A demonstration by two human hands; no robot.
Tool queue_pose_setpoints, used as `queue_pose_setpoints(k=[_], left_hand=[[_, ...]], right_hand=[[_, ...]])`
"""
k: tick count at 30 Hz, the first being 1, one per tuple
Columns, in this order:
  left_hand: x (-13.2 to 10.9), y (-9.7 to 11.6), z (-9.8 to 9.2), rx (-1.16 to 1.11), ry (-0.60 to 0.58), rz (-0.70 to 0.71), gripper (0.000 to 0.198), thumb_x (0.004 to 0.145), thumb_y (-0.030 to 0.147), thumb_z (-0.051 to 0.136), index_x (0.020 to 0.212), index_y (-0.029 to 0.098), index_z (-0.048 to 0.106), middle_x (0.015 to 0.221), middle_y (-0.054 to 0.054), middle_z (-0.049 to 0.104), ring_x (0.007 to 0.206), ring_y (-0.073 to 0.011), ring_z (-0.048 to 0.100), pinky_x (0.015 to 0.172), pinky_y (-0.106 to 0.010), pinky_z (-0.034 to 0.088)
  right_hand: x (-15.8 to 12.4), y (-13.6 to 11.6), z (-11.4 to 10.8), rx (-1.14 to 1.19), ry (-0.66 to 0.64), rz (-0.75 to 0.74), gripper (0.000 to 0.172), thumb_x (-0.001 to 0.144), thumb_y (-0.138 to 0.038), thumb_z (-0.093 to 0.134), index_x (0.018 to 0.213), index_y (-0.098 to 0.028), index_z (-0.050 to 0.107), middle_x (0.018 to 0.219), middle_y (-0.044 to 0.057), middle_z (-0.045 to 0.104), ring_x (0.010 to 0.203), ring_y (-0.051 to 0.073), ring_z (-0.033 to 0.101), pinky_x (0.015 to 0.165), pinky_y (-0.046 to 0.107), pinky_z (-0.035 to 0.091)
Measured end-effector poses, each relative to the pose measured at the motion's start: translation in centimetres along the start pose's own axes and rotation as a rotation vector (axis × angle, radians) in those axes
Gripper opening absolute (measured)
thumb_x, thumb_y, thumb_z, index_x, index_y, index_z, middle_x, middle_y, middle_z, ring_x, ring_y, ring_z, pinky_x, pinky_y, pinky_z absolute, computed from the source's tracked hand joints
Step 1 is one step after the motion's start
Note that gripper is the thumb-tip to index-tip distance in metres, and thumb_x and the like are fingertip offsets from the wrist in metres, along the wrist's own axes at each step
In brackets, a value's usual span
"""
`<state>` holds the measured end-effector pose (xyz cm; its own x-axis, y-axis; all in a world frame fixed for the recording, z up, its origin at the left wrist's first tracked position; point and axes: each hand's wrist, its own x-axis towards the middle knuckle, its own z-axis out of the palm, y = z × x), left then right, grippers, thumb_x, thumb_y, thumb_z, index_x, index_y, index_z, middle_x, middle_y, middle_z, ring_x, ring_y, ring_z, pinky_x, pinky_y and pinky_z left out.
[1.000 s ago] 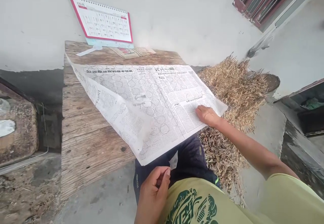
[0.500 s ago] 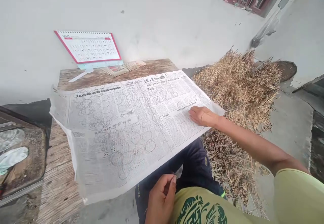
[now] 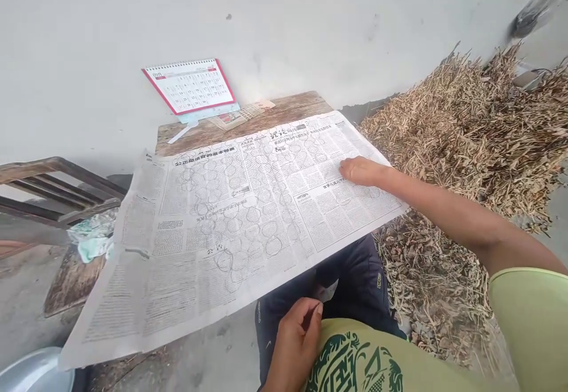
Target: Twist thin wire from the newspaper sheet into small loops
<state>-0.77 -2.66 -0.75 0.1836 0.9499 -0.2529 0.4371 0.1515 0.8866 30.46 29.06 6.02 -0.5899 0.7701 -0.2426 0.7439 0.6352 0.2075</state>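
Observation:
A large newspaper sheet [image 3: 222, 220], marked with many drawn circles, lies over the wooden table [image 3: 302, 105] and hangs past its near and left edges. On the right part of the sheet rests my right hand [image 3: 360, 170], its fingers bent together and pointing left; what is under the fingertips is hidden. My left hand [image 3: 299, 333] is low in the view, in front of my shirt and below the paper's near edge. Its thumb and forefinger meet in a pinch, and anything between them is too small to make out.
A desk calendar [image 3: 193, 87] and some papers [image 3: 239, 115] stand at the table's back by the wall. Dry stalks [image 3: 465, 126] are heaped on the right. At left are a wooden chair [image 3: 57, 185] with cloths and a metal basin [image 3: 39, 371].
The view has shifted left. My right hand has slid up the sheet, away from me. At the left the newspaper now spreads out flatter and reaches lower. My left hand keeps its pinch.

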Motion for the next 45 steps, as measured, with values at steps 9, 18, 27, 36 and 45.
queue_pose_setpoints(k=[9, 18, 27, 36, 45], left_hand=[[0.4, 1.6, 0.5, 0.053, -0.095, 0.084, 0.042, 0.111, 0.051, 0.051, 0.088, 0.022, 0.071, 0.084, -0.006, 0.071, 0.079, -0.0224, 0.066, 0.072, -0.031, 0.05], [5.6, 7.3, -0.2, -0.314, -0.072, -0.01, 0.042, 0.105, 0.059, 0.064, 0.111, 0.019, 0.076, 0.082, -0.004, 0.071, 0.071, -0.0174, 0.065, 0.068, -0.03, 0.054], [10.3, 11.4, -0.7, -0.778, 0.038, -0.05, 0.048, 0.097, 0.063, 0.077, 0.112, 0.018, 0.073, 0.133, -0.014, 0.07, 0.097, -0.025, 0.079, 0.06, -0.025, 0.057], [9.9, 10.4, -0.7, -1.046, -0.048, -0.079, 0.033, 0.093, 0.045, 0.087, 0.084, 0.015, 0.077, 0.117, -0.013, 0.079, 0.094, -0.0231, 0.08, 0.07, -0.026, 0.063], [9.3, 9.7, -0.1, -1.095, -0.018, 0.111, 0.025, 0.098, 0.04, 0.082, 0.088, 0.017, 0.083, 0.11, -0.011, 0.079, 0.103, -0.0257, 0.08, 0.095, -0.037, 0.065]], right_hand=[[-1.9, 0.2, -1.5, -0.033, 0.154, 0.113, 0.03, 0.095, 0.002, 0.044, 0.111, -0.014, 0.064, 0.108, 0.019, 0.067, 0.094, 0.03, 0.054, 0.07, 0.039, 0.032], [-8.0, -6.1, -3.3, -0.044, 0.298, 0.055, 0.028, 0.107, -0.003, 0.038, 0.107, -0.018, 0.062, 0.098, 0.013, 0.068, 0.085, 0.026, 0.052, 0.067, 0.039, 0.027], [-10.5, -10.2, -1.8, -0.105, 0.493, -0.181, 0.03, 0.103, 0.004, 0.041, 0.106, -0.015, 0.063, 0.089, 0.009, 0.064, 0.082, 0.025, 0.054, 0.063, 0.036, 0.035], [-10.6, -11.6, -0.3, 0.124, 0.791, -0.106, 0.026, 0.107, -0.003, 0.045, 0.121, -0.016, 0.064, 0.122, 0.017, 0.072, 0.103, 0.029, 0.066, 0.07, 0.038, 0.054], [-9.9, -18.7, 0.9, 1.308, 0.752, 0.295, 0.021, 0.113, -0.036, 0.057, 0.119, -0.022, 0.072, 0.11, 0.009, 0.079, 0.097, 0.023, 0.076, 0.077, 0.035, 0.06]])
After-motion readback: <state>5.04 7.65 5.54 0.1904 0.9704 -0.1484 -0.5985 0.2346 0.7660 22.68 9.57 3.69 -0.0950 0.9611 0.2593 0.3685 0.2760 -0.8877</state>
